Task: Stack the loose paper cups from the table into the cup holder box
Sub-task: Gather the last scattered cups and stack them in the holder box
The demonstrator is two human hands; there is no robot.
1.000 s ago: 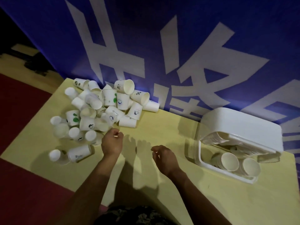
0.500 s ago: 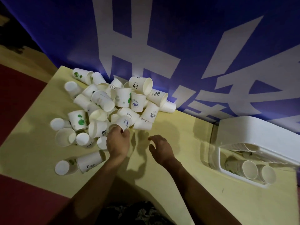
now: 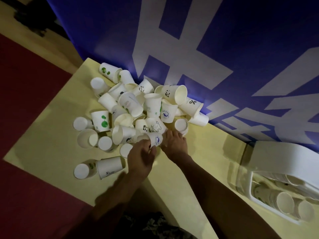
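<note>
At the centre of the frame the left hand [image 3: 141, 153] curls its fingers round a whale-printed cup [image 3: 156, 139] at the near edge of the pile of loose cups [image 3: 138, 109], probably taking the easiest one first. The right hand [image 3: 174, 144] lies just beside it, fingers stretched toward the pile and holding nothing, likely steadying neighbours or reaching for the next cup. The pile sprawls over the upper left of the yellow desk [image 3: 181, 187], while the white cup holder box [image 3: 283, 156] sits at the lower right, well apart, with nested cups already lying inside.

Head view — high, close, facing forward-down onto table [image 3: 51, 149].
</note>
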